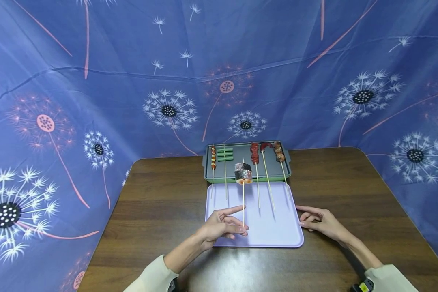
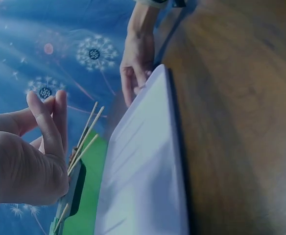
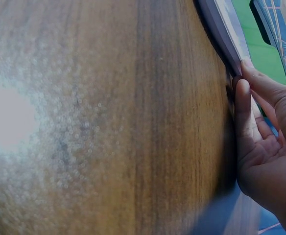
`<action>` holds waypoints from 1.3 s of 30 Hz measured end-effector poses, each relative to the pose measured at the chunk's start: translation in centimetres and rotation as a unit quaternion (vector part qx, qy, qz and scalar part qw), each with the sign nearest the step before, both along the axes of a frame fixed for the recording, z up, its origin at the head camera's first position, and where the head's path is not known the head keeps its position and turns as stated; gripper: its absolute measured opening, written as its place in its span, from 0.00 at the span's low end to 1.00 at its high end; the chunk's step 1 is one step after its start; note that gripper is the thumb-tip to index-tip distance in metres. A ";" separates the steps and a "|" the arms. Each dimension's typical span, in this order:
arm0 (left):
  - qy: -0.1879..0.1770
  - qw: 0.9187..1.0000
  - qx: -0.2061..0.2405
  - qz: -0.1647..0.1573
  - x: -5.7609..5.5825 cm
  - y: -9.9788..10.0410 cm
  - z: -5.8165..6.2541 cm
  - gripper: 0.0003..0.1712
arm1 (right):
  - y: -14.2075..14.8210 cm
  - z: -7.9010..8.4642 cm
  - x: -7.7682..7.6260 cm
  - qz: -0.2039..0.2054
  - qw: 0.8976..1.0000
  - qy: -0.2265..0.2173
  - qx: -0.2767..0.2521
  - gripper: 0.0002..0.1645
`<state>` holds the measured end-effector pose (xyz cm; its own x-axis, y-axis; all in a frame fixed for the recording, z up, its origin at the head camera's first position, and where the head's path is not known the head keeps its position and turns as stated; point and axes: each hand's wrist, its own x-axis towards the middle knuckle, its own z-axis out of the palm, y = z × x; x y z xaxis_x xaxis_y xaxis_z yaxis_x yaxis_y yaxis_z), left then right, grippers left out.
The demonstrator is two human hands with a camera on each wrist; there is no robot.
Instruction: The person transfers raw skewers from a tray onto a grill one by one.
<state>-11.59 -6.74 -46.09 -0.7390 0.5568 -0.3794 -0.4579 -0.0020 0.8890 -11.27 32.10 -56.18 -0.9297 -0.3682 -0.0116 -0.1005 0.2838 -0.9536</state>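
My left hand (image 1: 222,225) pinches the lower stick of a skewer (image 1: 243,174) and holds it upright over the lilac tray (image 1: 273,235). That skewer bears chunky pieces with dark, silvery skin and a pale orange underside. In the left wrist view the left hand (image 2: 30,152) has thumb and fingers drawn together; the skewer is hidden there. At the tray's right edge is my right hand (image 1: 321,221). The right wrist view shows its thumb and a finger (image 3: 263,83) gripping the rim between them.
Behind the tray stands a green-sided grill pan (image 1: 237,170). Across it lie a tomato-like skewer (image 1: 213,158), a green vegetable skewer (image 1: 225,155), a red meat skewer (image 1: 254,153), a dark red skewer (image 1: 265,146) and a browned meat skewer (image 1: 278,152). Their sticks reach over the tray.
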 end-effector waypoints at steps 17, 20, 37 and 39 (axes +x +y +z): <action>-0.003 1.000 -0.025 0.014 -5.5 1.4 1.3 0.39 | -0.1 0.6 0.1 -0.010 1.000 -0.015 0.013 0.33; -0.006 1.000 -0.024 0.014 -6.3 1.5 1.5 0.39 | -0.1 0.6 0.1 -0.010 1.000 -0.016 0.012 0.33; -0.057 0.998 -0.011 0.014 -9.6 2.6 1.4 0.40 | -0.1 0.4 0.2 0.004 1.000 -0.011 -0.007 0.33; -0.060 0.998 -0.010 0.012 -9.9 2.7 1.4 0.40 | -0.2 0.4 0.3 0.005 1.000 -0.006 -0.010 0.33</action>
